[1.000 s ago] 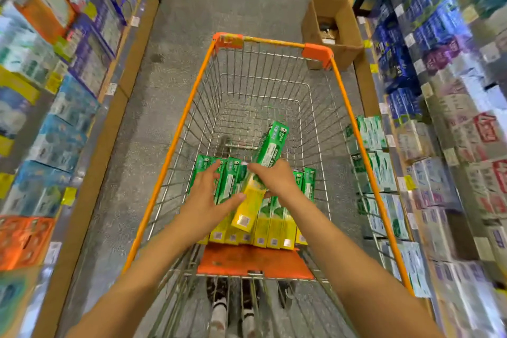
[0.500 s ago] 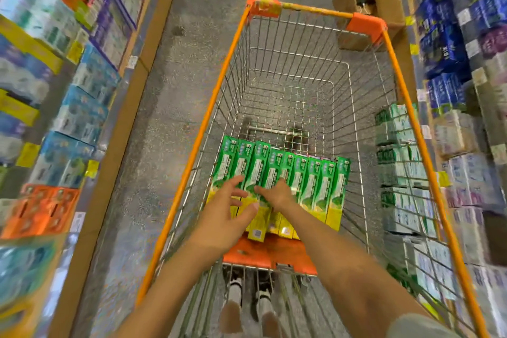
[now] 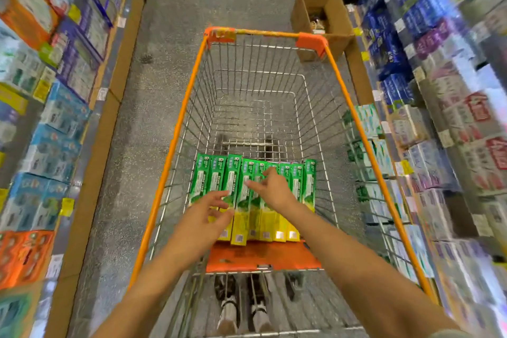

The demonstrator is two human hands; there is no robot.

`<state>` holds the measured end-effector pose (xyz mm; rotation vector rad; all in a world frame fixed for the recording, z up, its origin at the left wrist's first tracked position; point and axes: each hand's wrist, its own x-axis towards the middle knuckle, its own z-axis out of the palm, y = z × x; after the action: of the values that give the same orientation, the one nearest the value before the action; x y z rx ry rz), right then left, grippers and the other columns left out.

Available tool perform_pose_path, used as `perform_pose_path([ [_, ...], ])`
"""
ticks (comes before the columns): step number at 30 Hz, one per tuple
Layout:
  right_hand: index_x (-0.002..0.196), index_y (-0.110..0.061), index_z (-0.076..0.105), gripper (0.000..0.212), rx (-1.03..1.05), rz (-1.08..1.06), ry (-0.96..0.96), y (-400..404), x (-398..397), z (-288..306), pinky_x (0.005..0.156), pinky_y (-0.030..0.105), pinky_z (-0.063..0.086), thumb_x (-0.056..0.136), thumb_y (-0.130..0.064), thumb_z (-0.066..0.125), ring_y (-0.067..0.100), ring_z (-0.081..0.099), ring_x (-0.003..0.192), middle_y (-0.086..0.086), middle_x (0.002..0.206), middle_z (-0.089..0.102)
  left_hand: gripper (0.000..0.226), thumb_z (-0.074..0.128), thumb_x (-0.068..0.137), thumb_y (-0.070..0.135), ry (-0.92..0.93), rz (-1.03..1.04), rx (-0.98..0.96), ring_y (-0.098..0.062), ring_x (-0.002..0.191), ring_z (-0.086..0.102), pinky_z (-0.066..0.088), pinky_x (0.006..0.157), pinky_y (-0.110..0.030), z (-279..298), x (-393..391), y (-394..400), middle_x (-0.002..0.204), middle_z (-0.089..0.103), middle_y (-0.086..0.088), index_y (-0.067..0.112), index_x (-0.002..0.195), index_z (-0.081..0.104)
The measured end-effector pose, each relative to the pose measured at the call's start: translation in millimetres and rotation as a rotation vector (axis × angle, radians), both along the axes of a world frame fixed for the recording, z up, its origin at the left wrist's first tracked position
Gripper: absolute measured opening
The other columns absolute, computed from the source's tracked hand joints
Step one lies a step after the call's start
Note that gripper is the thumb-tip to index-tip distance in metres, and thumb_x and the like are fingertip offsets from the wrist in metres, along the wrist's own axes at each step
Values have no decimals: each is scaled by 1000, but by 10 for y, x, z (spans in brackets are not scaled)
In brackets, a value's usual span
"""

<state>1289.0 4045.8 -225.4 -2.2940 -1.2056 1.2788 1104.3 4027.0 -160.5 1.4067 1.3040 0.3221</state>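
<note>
A wire shopping cart point(image 3: 175, 143) with an orange rim stands in a shop aisle. Several green-and-yellow toothpaste boxes point(image 3: 230, 186) lie side by side in a row at the near end of its basket. My left hand point(image 3: 211, 214) hovers over the near left boxes with fingers spread and holds nothing. My right hand point(image 3: 271, 189) is over the middle of the row, fingers loosely extended, fingertips touching or just above the box tops; it grips nothing.
An orange flap point(image 3: 260, 255) lies at the cart's near end. Shelves of boxed goods line the left side point(image 3: 49, 123) and the right side point(image 3: 439, 123). An open cardboard box point(image 3: 321, 16) sits on the floor beyond the cart. The far half of the basket holds nothing.
A second ago my right hand held one box tilted up; that box now lies in the row. Both hands have since lifted off the boxes and opened.
</note>
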Motion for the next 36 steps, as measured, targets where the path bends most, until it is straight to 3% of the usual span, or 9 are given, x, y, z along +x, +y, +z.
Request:
perform_pose_path([
  [4, 131, -4, 40, 72, 227, 90, -174, -282, 449, 1098, 90, 33, 41, 79, -42, 72, 30, 53, 116, 15, 128, 54, 48, 69, 76, 38, 94, -204, 318, -13, 87, 57, 46, 79, -28, 620, 370, 234, 96, 57, 9, 27, 120, 53],
  [6, 130, -5, 41, 69, 296, 110, -303, -569, 702, 1628, 91, 34, 38, 79, -41, 72, 30, 50, 117, 13, 129, 52, 49, 69, 82, 29, 100, -356, 464, -14, 92, 55, 43, 87, -28, 984, 718, 235, 102, 56, 6, 19, 127, 53],
  [9, 133, -6, 38, 69, 348, 64, -476, -1083, 1092, 2296, 92, 37, 39, 82, -44, 66, 30, 48, 118, 13, 133, 46, 50, 63, 87, 29, 91, -507, 637, -13, 101, 53, 34, 80, -19, 1526, 1291, 81, 112, 55, 3, 16, 133, 49],
  [13, 133, -10, 39, 66, 357, -68, -687, -1987, 1602, 2901, 90, 39, 42, 84, -48, 63, 30, 49, 117, 10, 132, 46, 52, 64, 86, 27, 12, -695, 784, -26, 110, 54, 39, 93, -32, 2005, 2055, -443, 119, 56, -11, 11, 133, 48],
  [16, 134, -14, 40, 68, 360, -204, -821, -2877, 1971, 3181, 87, 40, 45, 83, -55, 59, 30, 52, 115, 7, 134, 48, 49, 64, 87, 24, -54, -819, 855, -27, 109, 53, 40, 92, -34, 2189, 2612, -1061, 119, 56, -9, 13, 133, 48],
  [22, 134, -15, 43, 67, 195, -464, -917, -4831, 2593, 3172, 85, 40, 47, 83, -56, 58, 30, 54, 113, 8, 128, 53, 43, 62, 89, 24, -211, -1040, 859, -25, 108, 54, 37, 86, -29, 2181, 3694, -2597, 118, 57, -10, 10, 129, 52],
  [26, 129, -10, 45, 65, 113, -578, -898, -5770, 2740, 3103, 85, 39, 46, 84, -55, 56, 29, 53, 110, 10, 127, 52, 44, 55, 93, 31, -180, -1263, 838, -20, 103, 53, 44, 86, -34, 2045, 4199, -3466, 121, 52, -3, 17, 133, 46],
  [33, 132, -11, 44, 63, 29, -778, -820, -6530, 2967, 2728, 86, 38, 45, 86, -51, 58, 28, 52, 115, 8, 132, 51, 46, 54, 94, 31, -126, -1514, 815, -18, 112, 52, 45, 91, -34, 1632, 4934, -4149, 129, 51, -1, 20, 137, 44],
  [36, 128, -9, 46, 59, -62, -807, -739, -6688, 3070, 2410, 83, 39, 45, 87, -52, 55, 29, 53, 111, 10, 127, 53, 47, 54, 94, 32, -28, -1624, 812, -21, 109, 53, 41, 82, -30, 1303, 5275, -4273, 128, 50, -4, 19, 138, 42],
])
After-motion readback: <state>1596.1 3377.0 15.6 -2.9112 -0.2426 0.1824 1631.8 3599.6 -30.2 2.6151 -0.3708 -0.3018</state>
